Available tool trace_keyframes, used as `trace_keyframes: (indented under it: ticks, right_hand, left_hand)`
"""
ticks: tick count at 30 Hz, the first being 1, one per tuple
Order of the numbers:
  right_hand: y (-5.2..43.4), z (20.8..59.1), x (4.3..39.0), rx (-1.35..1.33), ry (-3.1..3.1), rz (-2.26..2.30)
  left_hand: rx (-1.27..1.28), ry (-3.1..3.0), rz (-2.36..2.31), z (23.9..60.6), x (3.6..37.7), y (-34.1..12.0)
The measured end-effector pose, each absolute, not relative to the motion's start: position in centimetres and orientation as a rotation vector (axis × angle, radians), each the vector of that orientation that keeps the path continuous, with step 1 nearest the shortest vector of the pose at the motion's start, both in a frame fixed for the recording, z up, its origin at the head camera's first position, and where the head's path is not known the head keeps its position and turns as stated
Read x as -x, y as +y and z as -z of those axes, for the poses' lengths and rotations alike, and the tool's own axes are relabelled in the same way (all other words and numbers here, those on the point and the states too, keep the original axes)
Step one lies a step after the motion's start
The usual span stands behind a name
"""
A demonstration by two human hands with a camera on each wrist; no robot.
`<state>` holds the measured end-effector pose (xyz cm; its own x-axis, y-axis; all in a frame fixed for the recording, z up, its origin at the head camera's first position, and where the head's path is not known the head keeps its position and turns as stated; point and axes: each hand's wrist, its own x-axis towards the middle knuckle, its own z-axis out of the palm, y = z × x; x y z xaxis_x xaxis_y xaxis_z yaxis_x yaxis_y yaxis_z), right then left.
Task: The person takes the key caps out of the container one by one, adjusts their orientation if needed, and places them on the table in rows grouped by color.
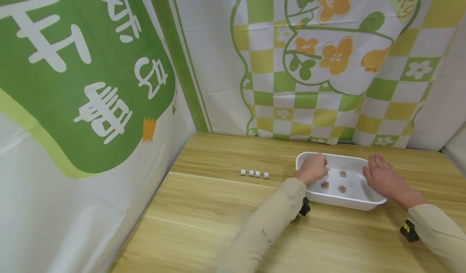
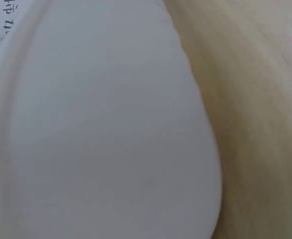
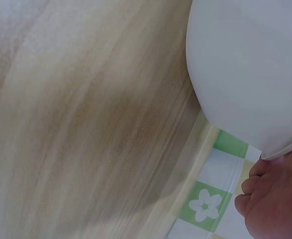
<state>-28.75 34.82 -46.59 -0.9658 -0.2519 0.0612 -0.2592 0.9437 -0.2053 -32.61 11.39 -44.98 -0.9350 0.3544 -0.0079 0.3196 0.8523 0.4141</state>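
My left hand (image 1: 313,168) reaches over the left end of a white tray (image 1: 346,202). Its fingers are curled, and a small light-brown piece (image 1: 327,167) shows at the fingertips, mostly hidden by the hand. On the tray floor lie several small square brown pieces (image 1: 342,188) with dark marks. At the tray's right end, my right hand (image 1: 386,178) rests against the rim with its fingers straight. The right wrist view shows part of that hand (image 3: 277,199) beside the tray wall (image 3: 250,64). Only the tray's outer wall (image 2: 116,119) and tabletop fill the left wrist view.
Several small white keycaps (image 1: 257,174) stand in a row on the wooden table (image 1: 204,208), left of the tray. A checkered cloth (image 1: 306,103) hangs behind the table, and a green and white cloth (image 1: 109,151) hangs on the left.
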Motion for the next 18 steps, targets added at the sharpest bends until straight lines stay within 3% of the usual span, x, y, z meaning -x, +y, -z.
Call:
trace_keyframes:
  ticks: [18]
  right_hand:
    - [34.8, 46.6, 28.6, -0.428, -3.024, -0.299]
  left_hand:
    - [-0.735, 3.026, -0.589, 43.2, 32.2, 8.0]
